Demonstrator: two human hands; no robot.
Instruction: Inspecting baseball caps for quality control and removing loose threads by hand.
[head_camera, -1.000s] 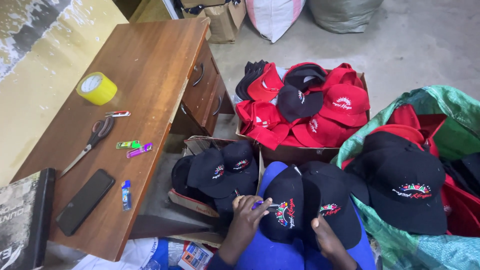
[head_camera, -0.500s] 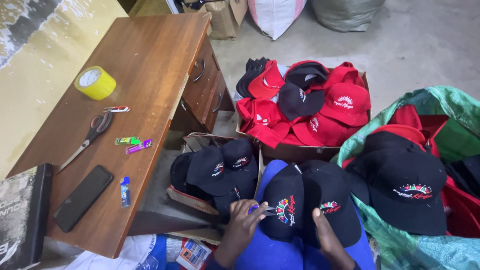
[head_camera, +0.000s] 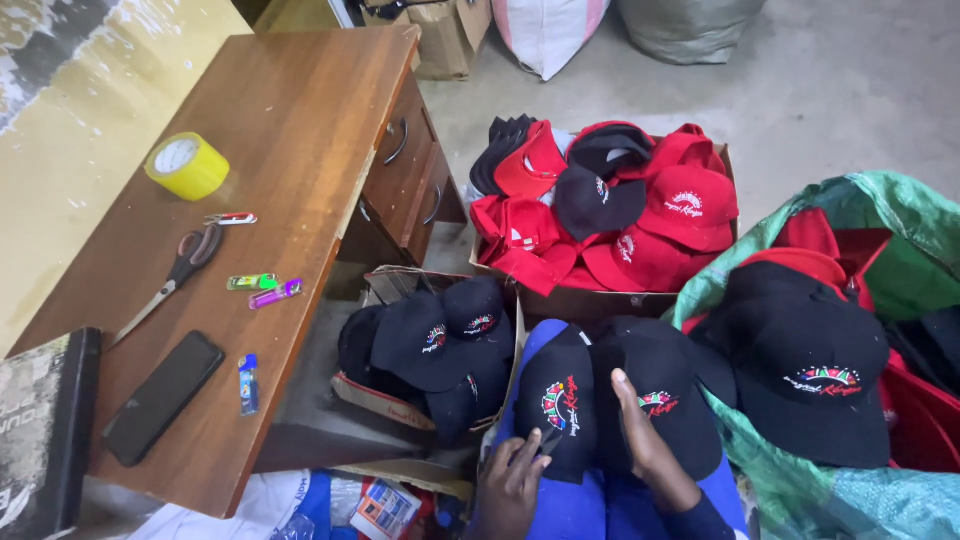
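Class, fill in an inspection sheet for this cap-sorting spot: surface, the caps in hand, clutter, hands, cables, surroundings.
Surface: wooden desk with drawers, at the left.
Job's things: two black caps on the lap, embroidered fronts up.
Clutter: yellow tape roll, scissors, phone, small lighters on the desk.
Hands: left hand at the left cap's brim; right hand flat on the right cap.
Cables: nothing seen.
Surroundings: box of red caps, box of black caps, green sack, concrete floor.

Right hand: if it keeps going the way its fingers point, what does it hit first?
The right hand lies flat on a black embroidered cap, fingers pointing up-frame. Sliding on, it would likely cross that cap's crown and meet the cardboard box of red caps; depth is unclear.
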